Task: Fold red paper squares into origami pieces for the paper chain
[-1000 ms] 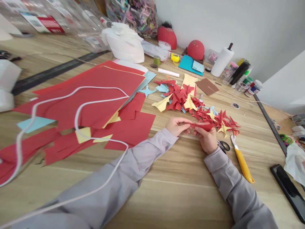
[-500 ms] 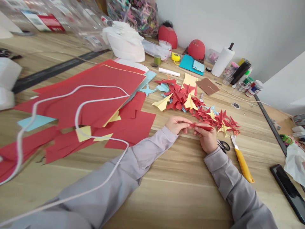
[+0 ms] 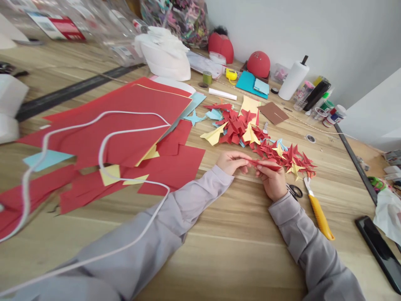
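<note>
A narrow piece of folded red paper [image 3: 270,164] stretches between my two hands, just above the table. My left hand [image 3: 232,163] pinches its left end between thumb and fingers. On the other end, my right hand [image 3: 272,180] has its thumb and fingertips closed; part of the paper is hidden by the fingers. Behind the hands lies a heap of folded paper stars [image 3: 238,125], mostly red with some yellow and blue. Black-handled scissors [image 3: 295,191] lie partly hidden beside my right hand, next to a yellow-handled utility knife [image 3: 320,213].
Large red paper sheets [image 3: 147,113] and cut pieces cover the left side, with a white cord [image 3: 103,156] crossing them and my left sleeve. A black phone [image 3: 377,251] lies at the right. Bottles and jars [image 3: 334,116] and a yellow tape measure [image 3: 231,75] stand at the back.
My hands have shifted slightly apart, so a little more of the folded red paper shows between them. Everything else on the table stays in place.
</note>
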The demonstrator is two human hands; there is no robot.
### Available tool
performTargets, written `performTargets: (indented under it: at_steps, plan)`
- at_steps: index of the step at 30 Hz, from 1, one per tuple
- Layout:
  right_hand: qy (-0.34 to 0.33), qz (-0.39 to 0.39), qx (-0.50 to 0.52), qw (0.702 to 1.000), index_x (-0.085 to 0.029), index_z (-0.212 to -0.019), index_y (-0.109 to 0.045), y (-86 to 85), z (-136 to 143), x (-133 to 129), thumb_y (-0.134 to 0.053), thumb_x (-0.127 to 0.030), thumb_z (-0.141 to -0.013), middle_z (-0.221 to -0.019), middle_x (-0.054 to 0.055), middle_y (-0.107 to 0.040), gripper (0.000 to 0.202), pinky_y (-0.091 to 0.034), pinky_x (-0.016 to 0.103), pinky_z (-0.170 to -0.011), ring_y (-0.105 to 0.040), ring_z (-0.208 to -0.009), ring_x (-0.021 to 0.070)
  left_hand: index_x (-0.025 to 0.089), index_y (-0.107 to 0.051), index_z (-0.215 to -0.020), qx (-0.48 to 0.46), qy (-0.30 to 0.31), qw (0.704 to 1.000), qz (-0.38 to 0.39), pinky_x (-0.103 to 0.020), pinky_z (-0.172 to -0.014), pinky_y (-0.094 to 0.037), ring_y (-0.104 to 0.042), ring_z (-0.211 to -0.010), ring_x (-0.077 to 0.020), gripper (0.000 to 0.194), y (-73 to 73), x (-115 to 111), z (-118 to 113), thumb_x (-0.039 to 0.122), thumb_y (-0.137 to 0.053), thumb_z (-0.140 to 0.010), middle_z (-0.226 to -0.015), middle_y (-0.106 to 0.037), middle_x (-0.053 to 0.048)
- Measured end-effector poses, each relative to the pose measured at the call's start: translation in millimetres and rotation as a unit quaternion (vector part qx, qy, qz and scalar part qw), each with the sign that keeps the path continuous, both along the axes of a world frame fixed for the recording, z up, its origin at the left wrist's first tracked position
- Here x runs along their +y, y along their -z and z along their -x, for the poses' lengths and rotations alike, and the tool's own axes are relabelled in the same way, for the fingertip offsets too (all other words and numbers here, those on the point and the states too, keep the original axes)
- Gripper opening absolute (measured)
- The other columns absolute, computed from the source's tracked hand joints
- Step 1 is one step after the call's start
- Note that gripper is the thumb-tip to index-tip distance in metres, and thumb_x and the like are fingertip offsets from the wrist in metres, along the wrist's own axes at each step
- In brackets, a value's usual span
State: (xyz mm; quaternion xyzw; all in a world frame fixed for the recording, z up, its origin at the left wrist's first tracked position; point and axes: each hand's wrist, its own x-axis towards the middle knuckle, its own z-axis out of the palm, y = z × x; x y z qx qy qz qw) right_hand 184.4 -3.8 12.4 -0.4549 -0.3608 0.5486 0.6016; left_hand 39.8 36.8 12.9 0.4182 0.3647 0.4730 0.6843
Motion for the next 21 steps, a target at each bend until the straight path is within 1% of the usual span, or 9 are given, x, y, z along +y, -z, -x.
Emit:
performTargets:
  at_steps: [2,5,10,21]
  plan:
    - [0.0,0.002,0.001,1.0,-0.021,-0.065,-0.072,-0.3,0,0,-0.075,-0.016,-0.055,-0.06,-0.001,-0.065,0.012,-0.044,0.025,-0.048,-0.055,-0.051,0.0104,0.011,-0.069,-0.065,0.0,-0.003,1.0,0.012,-0.023,-0.042,-0.046,-0.056,-0.039,-0.0117,0.011,2.6,2,-1,0.012,-0.063,-0.056,-0.052,-0.065,-0.003]
    - [0.0,0.003,-0.001,1.0,-0.021,-0.065,-0.072,0.0,-1,0,-0.075,-0.017,-0.055,-0.061,-0.001,-0.065,0.012,-0.045,0.024,-0.048,-0.055,-0.051,0.0104,0.01,-0.07,-0.064,-0.008,-0.003,1.0,0.008,-0.023,-0.041,-0.045,-0.056,-0.038,-0.012,0.012,5.6,3,-2,0.013,-0.062,-0.056,-0.052,-0.066,-0.004]
    - [0.003,-0.001,0.004,1.0,-0.021,-0.066,-0.072,2.1,-1,1,-0.075,-0.016,-0.055,-0.059,-0.001,-0.064,0.012,-0.045,0.023,-0.048,-0.056,-0.05,0.0099,0.01,-0.07,-0.066,-0.012,-0.004,1.0,0.004,-0.024,-0.041,-0.045,-0.056,-0.038,-0.0125,0.014,6.8,4,-2,0.013,-0.062,-0.055,-0.052,-0.066,-0.004]
    - [0.01,0.004,0.014,1.0,-0.018,-0.069,-0.072,2.0,-1,1,-0.075,-0.015,-0.055,-0.059,-0.001,-0.065,0.014,-0.045,0.022,-0.047,-0.056,-0.05,0.0092,0.008,-0.07,-0.072,-0.053,0.022,0.998,-0.01,-0.025,-0.042,-0.046,-0.057,-0.04,-0.013,0.021,14.5,6,-1,0.019,-0.063,-0.055,-0.056,-0.068,-0.006]
